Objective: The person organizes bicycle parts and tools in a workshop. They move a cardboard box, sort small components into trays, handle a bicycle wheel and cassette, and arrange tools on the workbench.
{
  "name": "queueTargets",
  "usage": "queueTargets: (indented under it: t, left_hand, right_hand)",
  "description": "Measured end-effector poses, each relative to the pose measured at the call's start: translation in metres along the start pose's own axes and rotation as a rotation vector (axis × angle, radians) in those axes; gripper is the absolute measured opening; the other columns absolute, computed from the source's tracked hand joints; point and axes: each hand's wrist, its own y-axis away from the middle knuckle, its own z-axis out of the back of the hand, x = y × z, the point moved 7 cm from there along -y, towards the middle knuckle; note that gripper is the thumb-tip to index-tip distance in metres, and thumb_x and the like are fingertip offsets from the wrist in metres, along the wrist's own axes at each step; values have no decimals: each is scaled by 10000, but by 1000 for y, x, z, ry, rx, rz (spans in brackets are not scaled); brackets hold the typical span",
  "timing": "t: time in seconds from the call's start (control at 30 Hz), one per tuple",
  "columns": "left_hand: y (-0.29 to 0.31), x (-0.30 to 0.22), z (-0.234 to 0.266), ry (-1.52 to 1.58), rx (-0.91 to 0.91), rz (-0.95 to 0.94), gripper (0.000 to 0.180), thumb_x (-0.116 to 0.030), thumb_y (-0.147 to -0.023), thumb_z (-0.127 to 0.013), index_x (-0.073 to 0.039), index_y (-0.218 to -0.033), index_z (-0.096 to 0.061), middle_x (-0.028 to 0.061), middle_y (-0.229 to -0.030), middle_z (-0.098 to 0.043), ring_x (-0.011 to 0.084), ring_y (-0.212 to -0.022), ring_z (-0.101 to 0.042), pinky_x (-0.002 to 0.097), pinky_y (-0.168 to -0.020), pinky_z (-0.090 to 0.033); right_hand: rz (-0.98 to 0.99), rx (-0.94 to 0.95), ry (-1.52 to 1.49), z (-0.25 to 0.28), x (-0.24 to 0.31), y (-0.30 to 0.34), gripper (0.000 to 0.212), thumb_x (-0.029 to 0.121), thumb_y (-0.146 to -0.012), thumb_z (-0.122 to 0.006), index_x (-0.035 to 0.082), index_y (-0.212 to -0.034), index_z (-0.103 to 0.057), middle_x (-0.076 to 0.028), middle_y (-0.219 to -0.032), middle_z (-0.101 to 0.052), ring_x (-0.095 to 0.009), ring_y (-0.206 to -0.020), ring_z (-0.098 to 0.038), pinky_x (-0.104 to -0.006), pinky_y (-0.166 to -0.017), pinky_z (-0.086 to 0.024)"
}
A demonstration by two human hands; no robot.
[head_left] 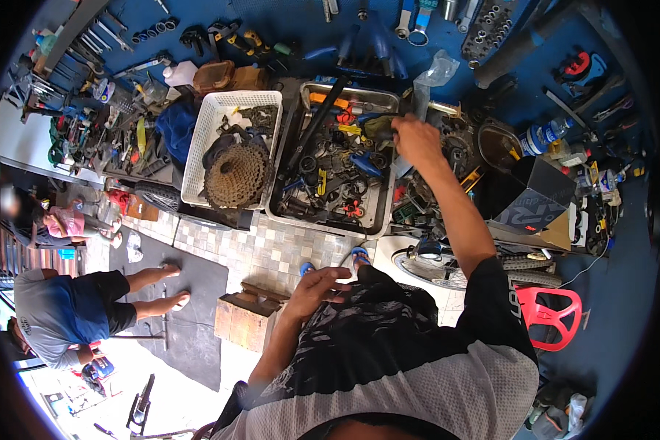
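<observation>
Head view: hands apart; right hand [416,141] over metal tray [378,210], seemingly picking, grip unclear; left hand [317,291] loose, empty. Next needs precise fingertip placement.

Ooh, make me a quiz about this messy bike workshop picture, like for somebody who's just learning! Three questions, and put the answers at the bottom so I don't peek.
1. True or false: the brownish sprocket cassette sits in the white basket.
2. Which of the wearer's hands is nearer the metal tray? A) left B) right
3. What colour is the plastic seat on the picture's right side?

Key:
1. True
2. B, the right hand
3. Red
</observation>
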Motion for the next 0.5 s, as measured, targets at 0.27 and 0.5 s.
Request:
queueTargets:
  t: [0.27, 0.5]
  left_hand:
    - [39, -2, 61, 63, -244, -12, 427, -360, -1104, -565, 5, -1282, -697, 101, -1150, -740, 229, -1050, -736, 369, -878, -616]
    - [36, -15, 79, 48, -308, -53, 444, -363, -1110, -545, 19, -1298, -675, 134, -1192, -739, 244, -1068, -733, 342, -811, -626]
  right_hand:
    - [-120, -583, -251, 102, 16, -36, 227, 181, -937, -687, 98, -1147, -661, -167, -1078, -730, -419, -914, -731, -523, -800, -583]
    - [-209, -327, 17, 59, 6, -37, 271, 193, -928, -694, 87, -1173, -647, -188, -1207, -646, -432, -912, -738, -546, -789, -601]
